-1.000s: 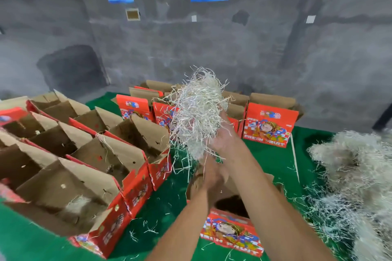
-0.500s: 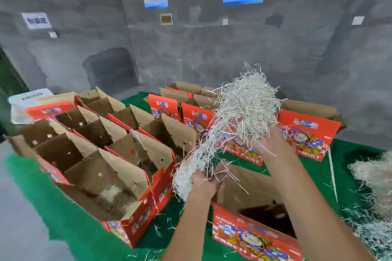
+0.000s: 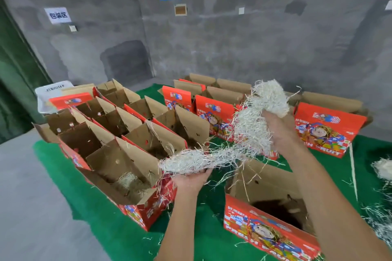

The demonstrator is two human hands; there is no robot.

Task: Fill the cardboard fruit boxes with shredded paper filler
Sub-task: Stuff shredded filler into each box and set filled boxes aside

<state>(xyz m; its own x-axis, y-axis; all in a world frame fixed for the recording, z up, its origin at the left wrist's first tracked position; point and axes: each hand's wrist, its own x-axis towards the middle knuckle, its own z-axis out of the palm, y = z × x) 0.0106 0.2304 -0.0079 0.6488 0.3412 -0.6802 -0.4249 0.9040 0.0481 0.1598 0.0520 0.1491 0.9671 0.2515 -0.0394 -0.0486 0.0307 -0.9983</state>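
A stretched clump of pale shredded paper (image 3: 244,133) hangs between my two hands above the green table. My left hand (image 3: 191,178) grips its lower left end, just right of the nearest box in the left rows (image 3: 135,195), which has a little filler at its bottom. My right hand (image 3: 280,131) holds the upper end higher up. Below my right forearm stands an open red fruit box (image 3: 261,222) with a dark, nearly bare inside.
Several open red-and-brown boxes (image 3: 118,125) stand in rows on the left, and more (image 3: 214,112) along the back. A heap of shredded paper (image 3: 381,169) lies at the right edge. Green cloth (image 3: 101,218) covers the table; grey floor lies to the left.
My hands have pulled apart, stretching the clump: the left hand went down and left toward the near left box, the right stayed high. The view turned left.
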